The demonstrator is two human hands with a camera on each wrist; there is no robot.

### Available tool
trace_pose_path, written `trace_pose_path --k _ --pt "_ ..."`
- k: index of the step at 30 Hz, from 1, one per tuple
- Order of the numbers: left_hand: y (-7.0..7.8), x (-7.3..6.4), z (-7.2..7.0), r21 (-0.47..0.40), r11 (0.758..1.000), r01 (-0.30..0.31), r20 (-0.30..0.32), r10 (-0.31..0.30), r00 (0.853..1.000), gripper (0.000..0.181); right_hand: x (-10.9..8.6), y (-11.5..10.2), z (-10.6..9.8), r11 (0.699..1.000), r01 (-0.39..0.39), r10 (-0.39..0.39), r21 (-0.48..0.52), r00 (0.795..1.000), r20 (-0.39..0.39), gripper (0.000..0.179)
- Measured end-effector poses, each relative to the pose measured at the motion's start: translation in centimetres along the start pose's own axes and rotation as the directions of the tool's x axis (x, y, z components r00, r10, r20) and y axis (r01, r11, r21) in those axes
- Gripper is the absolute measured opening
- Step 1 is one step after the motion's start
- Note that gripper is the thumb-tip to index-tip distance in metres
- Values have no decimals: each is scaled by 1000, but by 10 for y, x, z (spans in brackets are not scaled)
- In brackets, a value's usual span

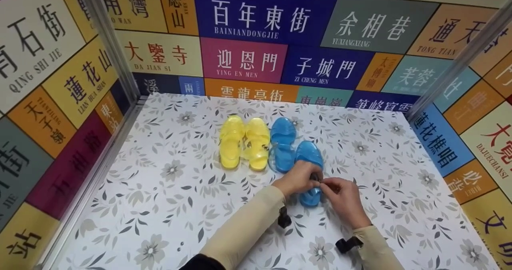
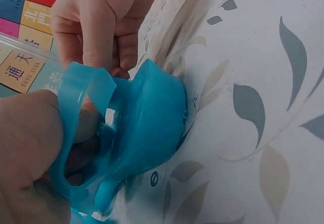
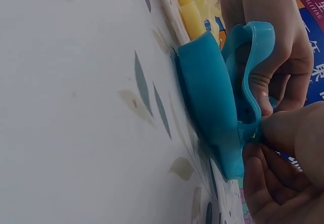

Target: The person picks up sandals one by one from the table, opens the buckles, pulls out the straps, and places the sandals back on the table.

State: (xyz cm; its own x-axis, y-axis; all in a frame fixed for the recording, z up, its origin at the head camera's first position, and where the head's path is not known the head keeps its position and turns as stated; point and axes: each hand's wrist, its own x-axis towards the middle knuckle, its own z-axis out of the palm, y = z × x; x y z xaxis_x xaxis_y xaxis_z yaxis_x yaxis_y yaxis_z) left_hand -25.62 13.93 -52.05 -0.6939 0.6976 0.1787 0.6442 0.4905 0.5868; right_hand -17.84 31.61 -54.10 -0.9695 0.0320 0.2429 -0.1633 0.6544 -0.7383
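A blue jelly sandal lies on the patterned cloth, toe pointing away. My left hand reaches over its middle, fingers curled at the strap. From the right side, my right hand pinches the strap's side with thumb and fingertips, close to the left fingertips. In the left wrist view the heel strap arches up behind the sole. Seen from the right wrist, both hands meet at the strap's side fastening, which the fingers mostly hide. Left of this sandal lies its blue mate, strap standing up.
Two yellow jelly sandals lie side by side, left of the blue pair. White cloth with grey leaves and flowers covers the table. Panels with Chinese lettering rise at the back and both sides, with metal posts at the corners.
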Motion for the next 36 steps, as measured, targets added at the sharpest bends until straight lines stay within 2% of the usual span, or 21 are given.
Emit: trace_pose_path --k 5,10,14,21,28,36 --pt "0 1 -1 -19 1000 18 3 -17 1000 8 -1 1 -3 996 -76 74 42 996 54 12" --pt "-1 2 -1 -29 999 36 -3 -36 999 11 -2 4 -6 992 -119 117 28 990 81 10" --pt "0 2 1 -35 998 48 9 -48 999 12 -2 5 -6 992 -121 118 31 990 81 9" --pt "2 3 2 6 998 59 36 -59 998 13 0 3 -5 993 -110 107 39 992 74 8" --pt "3 1 1 44 999 14 19 -15 1000 11 2 0 -4 997 -78 79 -7 995 57 7" --pt "7 2 0 50 997 65 28 -66 997 16 5 -4 -3 995 -97 96 14 995 34 7"
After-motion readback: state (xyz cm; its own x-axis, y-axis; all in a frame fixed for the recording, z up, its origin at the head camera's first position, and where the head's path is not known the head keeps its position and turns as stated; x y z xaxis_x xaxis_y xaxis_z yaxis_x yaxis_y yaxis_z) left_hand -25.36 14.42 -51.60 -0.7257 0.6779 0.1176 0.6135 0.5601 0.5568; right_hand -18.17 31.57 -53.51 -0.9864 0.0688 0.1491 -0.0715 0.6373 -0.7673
